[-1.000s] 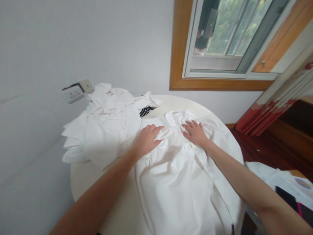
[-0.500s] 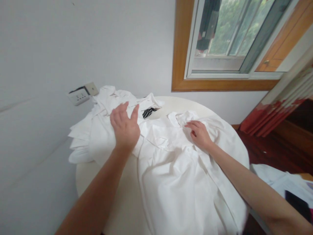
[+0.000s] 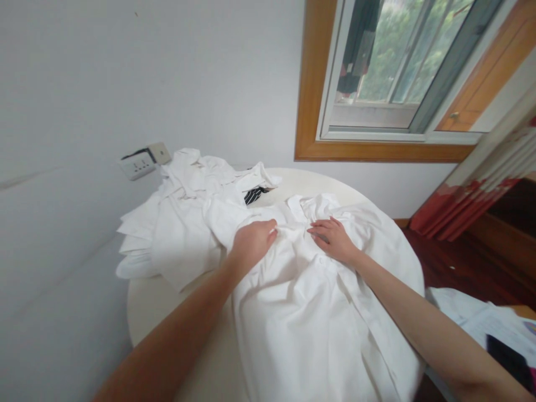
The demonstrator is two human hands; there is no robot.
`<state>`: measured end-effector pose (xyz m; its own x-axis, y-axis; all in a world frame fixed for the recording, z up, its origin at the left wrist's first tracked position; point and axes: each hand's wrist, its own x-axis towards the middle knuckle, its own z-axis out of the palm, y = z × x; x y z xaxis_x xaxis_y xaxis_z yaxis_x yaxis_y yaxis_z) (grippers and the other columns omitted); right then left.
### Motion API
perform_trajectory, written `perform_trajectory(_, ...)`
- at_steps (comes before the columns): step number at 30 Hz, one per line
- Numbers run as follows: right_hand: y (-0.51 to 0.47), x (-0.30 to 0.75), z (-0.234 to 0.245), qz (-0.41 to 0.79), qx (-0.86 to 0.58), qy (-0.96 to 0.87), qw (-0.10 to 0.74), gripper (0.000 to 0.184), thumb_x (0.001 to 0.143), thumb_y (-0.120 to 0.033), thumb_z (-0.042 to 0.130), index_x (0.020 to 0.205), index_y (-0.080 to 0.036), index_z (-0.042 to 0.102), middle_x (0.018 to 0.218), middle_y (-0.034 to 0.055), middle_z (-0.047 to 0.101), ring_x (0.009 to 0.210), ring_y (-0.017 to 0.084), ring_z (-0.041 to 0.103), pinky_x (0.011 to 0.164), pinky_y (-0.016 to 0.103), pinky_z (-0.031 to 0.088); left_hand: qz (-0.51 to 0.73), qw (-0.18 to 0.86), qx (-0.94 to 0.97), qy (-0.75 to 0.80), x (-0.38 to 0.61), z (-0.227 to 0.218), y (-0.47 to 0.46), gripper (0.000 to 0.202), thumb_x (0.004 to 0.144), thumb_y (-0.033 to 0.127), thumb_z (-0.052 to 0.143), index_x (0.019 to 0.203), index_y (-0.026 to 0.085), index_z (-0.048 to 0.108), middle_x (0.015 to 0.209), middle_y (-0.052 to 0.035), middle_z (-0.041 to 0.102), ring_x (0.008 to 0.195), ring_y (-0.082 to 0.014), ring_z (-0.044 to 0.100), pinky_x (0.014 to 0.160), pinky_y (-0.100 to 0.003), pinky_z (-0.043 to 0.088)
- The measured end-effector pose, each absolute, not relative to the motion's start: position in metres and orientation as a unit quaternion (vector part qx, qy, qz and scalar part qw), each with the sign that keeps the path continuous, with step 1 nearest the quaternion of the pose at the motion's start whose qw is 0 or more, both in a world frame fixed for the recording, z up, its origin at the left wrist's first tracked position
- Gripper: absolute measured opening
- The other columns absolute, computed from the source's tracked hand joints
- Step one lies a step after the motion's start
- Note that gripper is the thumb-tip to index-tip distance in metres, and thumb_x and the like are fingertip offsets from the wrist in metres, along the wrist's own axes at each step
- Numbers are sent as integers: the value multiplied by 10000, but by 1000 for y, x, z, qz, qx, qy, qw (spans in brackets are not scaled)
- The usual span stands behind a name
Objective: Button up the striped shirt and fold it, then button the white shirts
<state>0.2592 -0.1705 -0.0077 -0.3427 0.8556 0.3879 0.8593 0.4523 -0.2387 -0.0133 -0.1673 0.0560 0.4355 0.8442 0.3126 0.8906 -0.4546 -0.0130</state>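
A white shirt (image 3: 310, 312) lies spread over the near half of a round cream table (image 3: 167, 301). My left hand (image 3: 251, 243) is closed on a fold of the shirt's cloth near its collar, pinching it. Close to its right, my right hand (image 3: 333, 239) lies flat on the shirt with its fingers stretched out, pressing the cloth down. A pile of other white garments (image 3: 184, 218) sits at the table's far left, with a black-and-white striped piece (image 3: 254, 194) showing at its edge.
The table stands against a white wall with a socket plate (image 3: 142, 162) at left. A wood-framed window (image 3: 377, 84) is behind the table, and a red-and-white curtain (image 3: 473, 190) hangs at right. Papers and a dark object (image 3: 498, 340) lie at lower right.
My left hand came down from above the garment pile and closed on the shirt's cloth near the collar. My right hand stayed on the shirt, now lying flatter.
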Motion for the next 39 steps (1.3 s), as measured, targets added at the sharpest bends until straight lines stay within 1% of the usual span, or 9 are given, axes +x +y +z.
perform_trajectory(3, -171, 258, -7, -2, -527, -817, 234, 293, 877, -287, 496, 1122, -294, 655, 1229, 37, 624, 1187, 193, 508, 1103, 476, 185, -277, 112, -726, -619, -49, 86, -161, 307, 932, 356, 383, 1129, 201, 561, 909, -76, 677, 885, -247, 640, 744, -344, 473)
perform_trajectory(5, -170, 257, -6, -2, -529, -816, 234, 294, 870, -283, 503, 1118, -293, 660, 1222, 41, 626, 1172, 198, 514, 1097, 475, 194, -404, 146, -632, -645, -73, 106, -161, 428, 932, 358, 386, 1301, 145, 431, 1131, -118, 626, 1044, -280, 594, 853, -420, 465)
perform_trajectory(7, -169, 256, -6, -4, -532, -814, 234, 293, 864, -277, 508, 1111, -295, 666, 1211, 41, 632, 1154, 204, 521, 1089, 473, 203, -449, 205, -612, -617, -85, 120, -166, 571, 915, 357, 433, 1422, 142, 279, 1426, -123, 408, 1286, -339, 396, 1020, -531, 347)
perform_trajectory(10, -169, 255, -5, -5, -534, -813, 232, 293, 859, -273, 512, 1105, -294, 671, 1201, 40, 635, 1140, 208, 524, 1083, 474, 206, -439, 251, -644, -574, -71, 121, -174, 665, 852, 305, 537, 1443, 149, 274, 1552, -137, 164, 1404, -374, 154, 1118, -595, 148)
perform_trajectory(15, -173, 257, -3, 3, -516, -825, 230, 284, 866, -273, 506, 1087, -317, 679, 1233, 22, 620, 1185, 205, 496, 1088, 486, 178, -296, 130, -848, -421, -14, 72, -172, 407, 896, 253, 436, 1295, 233, 512, 1478, -78, 368, 1392, -268, 266, 1126, -505, 243)
perform_trajectory(18, -175, 257, 0, 7, -505, -834, 221, 269, 872, -302, 514, 1081, -337, 679, 1246, 7, 615, 1208, 213, 473, 1086, 491, 170, -188, 52, -904, -381, 6, 34, -171, 449, 920, 300, 414, 1360, 219, 453, 1451, -101, 415, 1346, -231, 359, 1106, -436, 311)
perform_trajectory(22, -178, 254, 5, -6, -522, -824, 221, 275, 900, -367, 487, 1099, -313, 668, 1186, 14, 642, 1140, 212, 504, 1035, 434, 248, -97, 4, -888, -449, 12, 3, -177, 510, 953, 395, 330, 1420, 195, 373, 1505, -137, 325, 1389, -276, 292, 1104, -535, 259)
perform_trajectory(32, -164, 238, 19, -57, -617, -774, 128, 439, 962, -480, 294, 1121, -286, 654, 974, 83, 701, 994, 279, 536, 854, 429, 308, -22, -41, -847, -530, 26, 14, -209, 561, 934, 438, 336, 1417, 155, 368, 1521, -196, 245, 1403, -359, 229, 1028, -676, 241)
perform_trajectory(39, -146, 218, 7, -7, -615, -754, 229, 271, 860, -463, 525, 903, -228, 654, 926, 74, 652, 936, 243, 555, 814, 373, 367, -71, -10, -872, -483, 17, 16, -200, 471, 922, 429, 392, 1333, 215, 479, 1458, -134, 409, 1363, -309, 333, 1066, -576, 280)
